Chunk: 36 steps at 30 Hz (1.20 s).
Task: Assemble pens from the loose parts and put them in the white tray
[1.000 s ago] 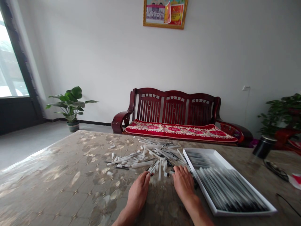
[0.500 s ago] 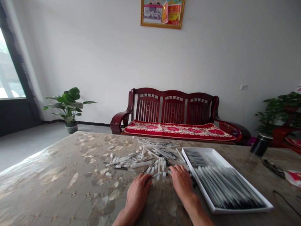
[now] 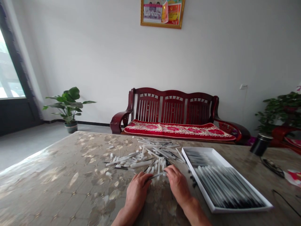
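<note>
My left hand (image 3: 137, 190) pinches a slim translucent pen (image 3: 155, 175), which sticks out to the right from between thumb and fingers. My right hand (image 3: 176, 182) is closed at the pen's far end, its fingertips on a small pale pen cap (image 3: 164, 173) that meets the pen. Just beyond both hands lies a loose pile of pen parts (image 3: 143, 163): clear barrels, white caps and dark thin pieces. A white box (image 3: 213, 208) to the right of my right hand holds rows of pens (image 3: 230, 185) with dark ends.
Small black pieces (image 3: 193, 180) lie between my right hand and the box. A black canister (image 3: 261, 144) and a cable (image 3: 272, 168) are on the table's right side. Across the patterned table (image 3: 70, 175) stands a red wooden bench (image 3: 174, 110). A potted plant (image 3: 70, 106) is at left.
My right hand has moved left, away from the black pieces, and its fingertips now meet the end of the pen. My left hand has barely moved, still holding the pen.
</note>
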Motion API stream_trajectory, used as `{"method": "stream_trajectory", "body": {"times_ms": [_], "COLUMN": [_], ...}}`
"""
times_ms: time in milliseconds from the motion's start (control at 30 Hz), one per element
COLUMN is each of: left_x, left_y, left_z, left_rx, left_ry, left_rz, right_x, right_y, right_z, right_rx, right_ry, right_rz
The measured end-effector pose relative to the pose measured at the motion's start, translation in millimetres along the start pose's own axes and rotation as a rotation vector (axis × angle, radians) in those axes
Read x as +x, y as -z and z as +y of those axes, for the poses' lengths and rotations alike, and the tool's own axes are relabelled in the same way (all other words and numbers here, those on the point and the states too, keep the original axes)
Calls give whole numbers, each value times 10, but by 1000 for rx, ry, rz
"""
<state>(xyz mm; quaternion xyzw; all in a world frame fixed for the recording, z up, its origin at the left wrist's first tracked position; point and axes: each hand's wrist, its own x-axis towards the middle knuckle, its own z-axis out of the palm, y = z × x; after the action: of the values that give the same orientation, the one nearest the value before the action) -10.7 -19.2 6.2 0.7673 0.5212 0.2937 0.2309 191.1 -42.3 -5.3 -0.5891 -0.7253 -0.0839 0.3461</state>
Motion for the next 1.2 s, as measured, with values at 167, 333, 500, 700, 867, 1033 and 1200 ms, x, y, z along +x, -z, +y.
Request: {"method": "stream_trajectory", "body": {"times_ms": [167,333,500,700,867,1033,1200], "left_x": [-3,-2,-1,7,19,25,13], "left_y": [8,13,17,47,56,38,48], "left_z": [8,-12,-9,2,-9,-27,-40], "left_rx": [-9,-9,-1,8,-1,36,86], "left_ry": [-17,-31,-32,-59,-115,-163,-268], "left_rz": [6,9,3,-13,-25,-13,25], "right_x": [-1,-13,-21,-3,4,11,55], "right_y": [-25,-35,-35,5,72,121,206], "right_z": [8,41,42,15,-31,-89,-151], "right_rx": [73,103,135,153,109,113,235], "right_ry": [54,27,66,132,170,105,-49], "right_rz": [41,89,77,59,-4,-90,-186]}}
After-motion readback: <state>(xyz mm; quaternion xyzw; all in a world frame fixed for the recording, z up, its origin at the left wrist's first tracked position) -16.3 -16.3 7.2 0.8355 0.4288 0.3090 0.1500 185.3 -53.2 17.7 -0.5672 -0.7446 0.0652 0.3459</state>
